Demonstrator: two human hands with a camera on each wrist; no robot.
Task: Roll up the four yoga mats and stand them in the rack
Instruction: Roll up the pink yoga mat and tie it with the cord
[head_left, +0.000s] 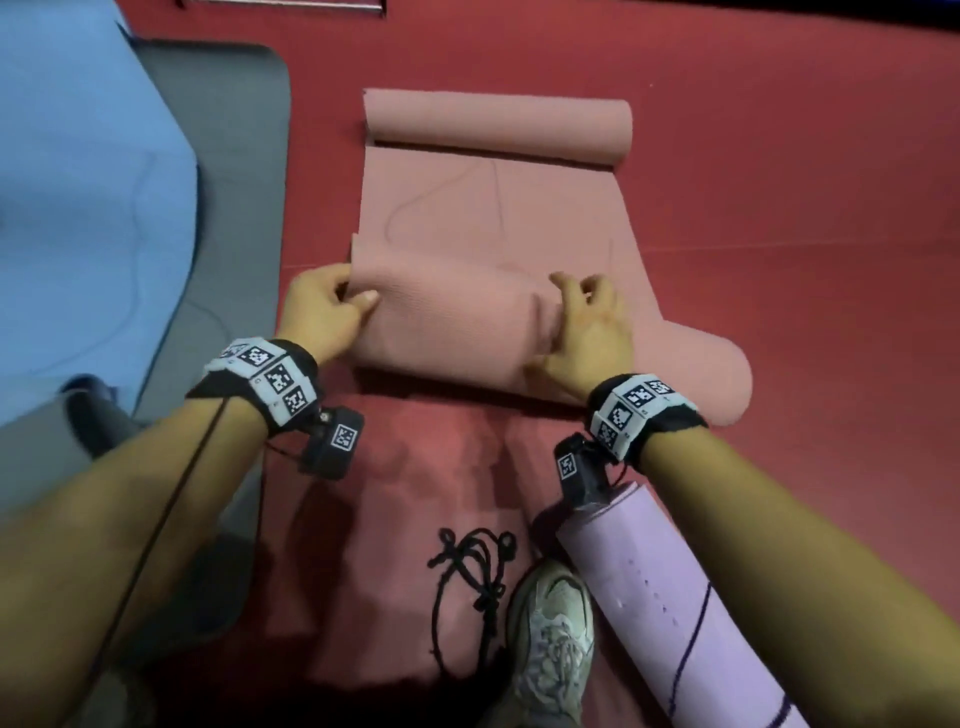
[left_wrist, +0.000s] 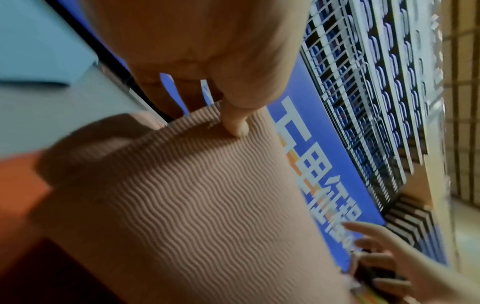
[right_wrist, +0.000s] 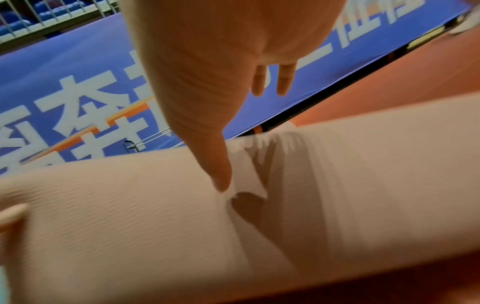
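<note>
A red floor (head_left: 779, 156) is seen under everything. On the left a blue mat (head_left: 78, 182) is laid over a grey mat (head_left: 234, 156), both flat. The pink mat (head_left: 493, 208) is spread in the middle, with its far end curled into a roll and its near end folded over into a loose, puckered hump. A lilac mat (head_left: 675, 613), already rolled, is lying on the floor under the right forearm, beside a pale sneaker (head_left: 550, 639) and a tangle of black cord (head_left: 467, 571).

The left corner of the hump is pinched by the left hand (head_left: 322, 306), thumb pressed on the ribbed top and fingers tucked round the edge. The right hand (head_left: 587, 322) is rested on the crease further right, thumb pushed into the fold, fingers loosely bent and spread, nothing really gripped. A blue banner (right_wrist: 78, 82) and white railing (left_wrist: 363, 102) are caught behind by the wrist views.
</note>
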